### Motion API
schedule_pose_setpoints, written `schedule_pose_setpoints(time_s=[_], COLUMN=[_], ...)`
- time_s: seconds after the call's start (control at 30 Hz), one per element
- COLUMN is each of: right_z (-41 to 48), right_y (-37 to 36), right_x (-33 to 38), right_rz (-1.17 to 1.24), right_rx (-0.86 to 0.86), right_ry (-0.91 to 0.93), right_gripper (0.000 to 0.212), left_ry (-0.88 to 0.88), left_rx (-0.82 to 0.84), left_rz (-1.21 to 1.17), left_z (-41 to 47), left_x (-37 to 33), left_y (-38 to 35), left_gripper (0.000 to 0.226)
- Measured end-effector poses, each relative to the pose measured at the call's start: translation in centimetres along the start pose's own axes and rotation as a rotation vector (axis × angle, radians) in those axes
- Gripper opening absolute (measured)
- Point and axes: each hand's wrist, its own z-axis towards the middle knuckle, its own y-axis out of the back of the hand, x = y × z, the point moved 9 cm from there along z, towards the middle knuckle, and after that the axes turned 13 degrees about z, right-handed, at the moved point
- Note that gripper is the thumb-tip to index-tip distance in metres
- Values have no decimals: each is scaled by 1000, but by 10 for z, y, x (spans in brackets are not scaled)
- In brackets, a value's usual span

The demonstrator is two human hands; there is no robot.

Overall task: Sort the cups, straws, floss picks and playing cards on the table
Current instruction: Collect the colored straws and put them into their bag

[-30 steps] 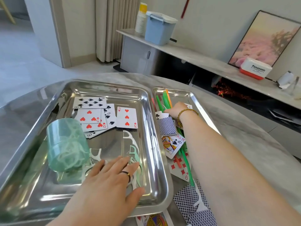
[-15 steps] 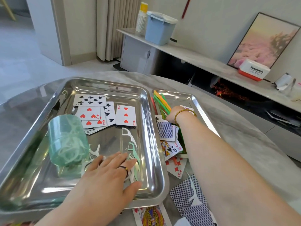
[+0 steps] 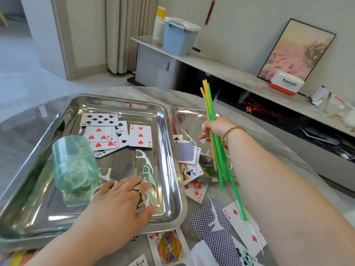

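My right hand grips a bundle of green and orange straws, lifted upright and tilted above the small steel tray. My left hand lies flat, fingers spread, on white and green floss picks in the large steel tray. A translucent green cup holding floss picks lies on its side in that tray, beside several face-up playing cards. More cards are heaped in the small tray and scattered on the table in front.
A red straw leans on the small tray's left wall. The round marble table drops off on the right. Behind it runs a low shelf with a blue bin, stacked paper cups and a white box.
My right hand closed on the straws in the small tray and raised them clear, tips now pointing up. My left hand stayed on the floss picks.
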Motion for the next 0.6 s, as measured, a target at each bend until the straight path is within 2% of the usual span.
schedule_pose_setpoints(time_s=[0.03,0.07,0.13,0.17,0.3,0.47,0.6], right_z=[-2,-6,-13,-16,-30,-69,-113], right_y=[5,10,19,23,42,63,89], right_x=[6,14,29,36,60,88,109], right_rz=[28,54,83,101,255,396,477], right_rx=[-20,-38,-70,-86,-143,-155,-231], right_ry=[25,56,124,160,308,451,558], right_gripper=[25,25,26,25,24,25,25], left_ry=[1,10,13,20,31,35,34], left_rx=[6,10,26,31,8,-43,-92], left_rz=[4,4,18,31,44,17,35], left_z=[-1,-2,-2,-3,-4,-5,-14], left_x=[-1,-1,-1,-1,-2,-3,-8], left_y=[0,2,2,2,5,10,23], left_gripper=[80,80,96,94,58,55,46])
